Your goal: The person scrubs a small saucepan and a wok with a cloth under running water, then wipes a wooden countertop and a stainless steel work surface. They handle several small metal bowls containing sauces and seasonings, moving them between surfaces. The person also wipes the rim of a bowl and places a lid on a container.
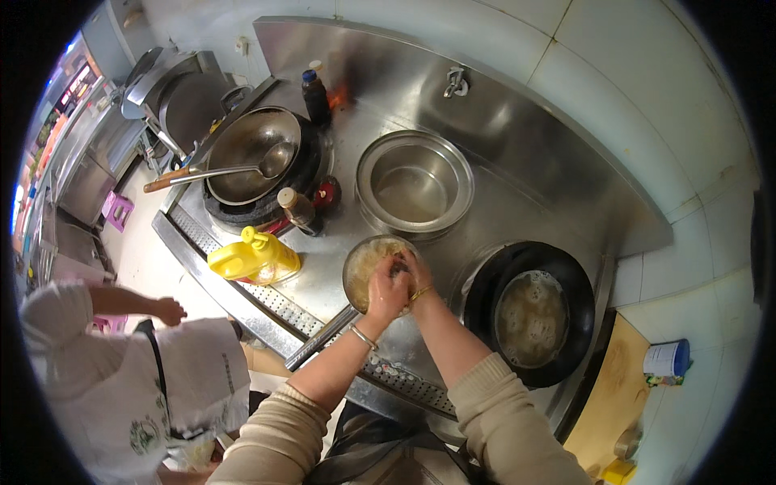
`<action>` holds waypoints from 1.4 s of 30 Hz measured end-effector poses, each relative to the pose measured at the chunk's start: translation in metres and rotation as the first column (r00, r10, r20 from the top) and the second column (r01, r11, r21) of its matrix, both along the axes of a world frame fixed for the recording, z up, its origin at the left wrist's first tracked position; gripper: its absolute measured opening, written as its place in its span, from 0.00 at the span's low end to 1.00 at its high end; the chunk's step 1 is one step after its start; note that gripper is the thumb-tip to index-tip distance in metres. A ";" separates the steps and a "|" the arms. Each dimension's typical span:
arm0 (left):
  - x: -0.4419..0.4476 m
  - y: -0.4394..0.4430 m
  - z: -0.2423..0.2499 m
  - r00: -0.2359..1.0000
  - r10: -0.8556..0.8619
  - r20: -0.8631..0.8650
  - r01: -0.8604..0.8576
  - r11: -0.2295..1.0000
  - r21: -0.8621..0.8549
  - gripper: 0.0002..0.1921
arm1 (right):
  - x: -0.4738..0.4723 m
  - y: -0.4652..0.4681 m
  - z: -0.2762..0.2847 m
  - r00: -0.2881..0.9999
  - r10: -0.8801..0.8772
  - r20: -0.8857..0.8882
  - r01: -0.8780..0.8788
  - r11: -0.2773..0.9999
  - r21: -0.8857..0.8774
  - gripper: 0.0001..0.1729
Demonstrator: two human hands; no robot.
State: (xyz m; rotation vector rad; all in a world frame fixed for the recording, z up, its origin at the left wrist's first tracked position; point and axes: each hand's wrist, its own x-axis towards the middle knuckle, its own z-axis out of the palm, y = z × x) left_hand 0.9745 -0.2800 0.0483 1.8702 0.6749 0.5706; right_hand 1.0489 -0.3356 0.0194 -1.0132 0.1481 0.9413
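My left hand (389, 291) and my right hand (417, 271) come together over a round metal pan (354, 274). Between their fingers is a small dark object (398, 267), partly covered, and I cannot tell what it is. Pale, cloudy contents (371, 260) show inside the pan. Its long metal handle (324, 337) points towards the near left edge of the stove, beside my left forearm. Just beyond the pan, a wide-rimmed steel pot (412, 209) is set into the steel stove top. To the right of my right hand, a black wok (579, 303) holds foamy brownish liquid (533, 321).
A yellow plastic jug (260, 257) and a capped bottle (300, 211) stand to the left. Behind them, a wok (242, 154) carries a ladle (276, 160). A dark bottle (315, 97) stands farther back. Another person (103, 370) is at the left. A tap (456, 82) projects from the backsplash.
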 end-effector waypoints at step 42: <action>0.166 -0.349 -0.059 0.542 -0.230 -0.808 0.840 0.112 0.531 0.31 | 0.082 -0.486 0.031 0.246 0.585 0.773 0.453 0.635 -0.625 0.20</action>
